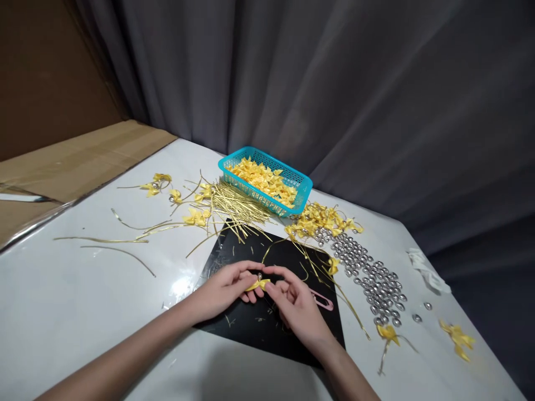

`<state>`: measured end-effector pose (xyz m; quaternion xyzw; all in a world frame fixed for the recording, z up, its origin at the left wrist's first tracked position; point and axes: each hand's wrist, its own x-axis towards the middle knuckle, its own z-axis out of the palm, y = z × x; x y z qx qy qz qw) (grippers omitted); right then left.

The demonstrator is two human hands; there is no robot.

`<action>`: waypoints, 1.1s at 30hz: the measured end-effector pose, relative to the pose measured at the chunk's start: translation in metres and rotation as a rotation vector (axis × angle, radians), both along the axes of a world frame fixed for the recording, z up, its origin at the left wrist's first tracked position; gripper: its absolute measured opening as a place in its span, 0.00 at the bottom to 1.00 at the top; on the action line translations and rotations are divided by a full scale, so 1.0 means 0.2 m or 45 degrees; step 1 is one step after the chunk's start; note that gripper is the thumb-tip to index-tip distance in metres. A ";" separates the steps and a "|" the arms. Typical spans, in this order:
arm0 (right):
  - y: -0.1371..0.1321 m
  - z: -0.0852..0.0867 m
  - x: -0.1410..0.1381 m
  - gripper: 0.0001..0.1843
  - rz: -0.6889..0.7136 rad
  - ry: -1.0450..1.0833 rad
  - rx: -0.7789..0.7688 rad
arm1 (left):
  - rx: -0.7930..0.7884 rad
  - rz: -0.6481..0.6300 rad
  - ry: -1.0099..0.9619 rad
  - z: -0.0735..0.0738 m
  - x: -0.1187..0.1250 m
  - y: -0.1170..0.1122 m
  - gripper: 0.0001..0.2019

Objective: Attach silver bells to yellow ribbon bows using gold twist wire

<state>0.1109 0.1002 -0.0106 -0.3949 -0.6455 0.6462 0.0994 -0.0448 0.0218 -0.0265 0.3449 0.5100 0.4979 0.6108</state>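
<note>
A small yellow ribbon bow [258, 284] is pinched between my two hands, above a black mat [284, 340]. My left hand [236, 283] grips its left side between thumb and fingers. On the right side, my right hand [290, 295] holds the bow, with its index fingertip meeting the left one above it. A little silver bell or bead [259, 276] sits at the bow's middle. One thin gold wire tie [267, 252] curves up behind the fingertips. Beneath my right hand lies a pink cutter [321, 300], partly covered.
Behind the mat stands a turquoise basket [307, 195] of yellow bows. Beside it lie a heap of gold wire ties [238, 203] and a pile of yellow bows [321, 217]. Silver beads [382, 289] spread to the right, near a crumpled white cloth [428, 271]. Cardboard [92, 159] borders the left.
</note>
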 end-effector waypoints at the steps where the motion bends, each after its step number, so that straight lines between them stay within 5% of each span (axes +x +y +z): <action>1: 0.00 0.00 0.00 0.27 0.003 0.007 0.010 | 0.014 0.001 0.005 0.00 0.00 0.00 0.20; 17: 0.02 -0.05 0.01 0.22 0.081 0.046 0.220 | 0.068 -0.011 0.194 0.03 0.00 0.00 0.11; 21: 0.01 -0.07 0.01 0.24 0.023 0.084 0.272 | 0.023 0.030 0.038 0.03 -0.01 0.00 0.11; 27: -0.01 -0.05 -0.01 0.24 -0.017 0.135 0.089 | 0.009 -0.028 -0.081 0.01 -0.01 0.01 0.10; 33: 0.01 -0.03 -0.01 0.23 0.148 0.076 -0.074 | 0.025 0.019 0.292 0.01 0.01 0.01 0.08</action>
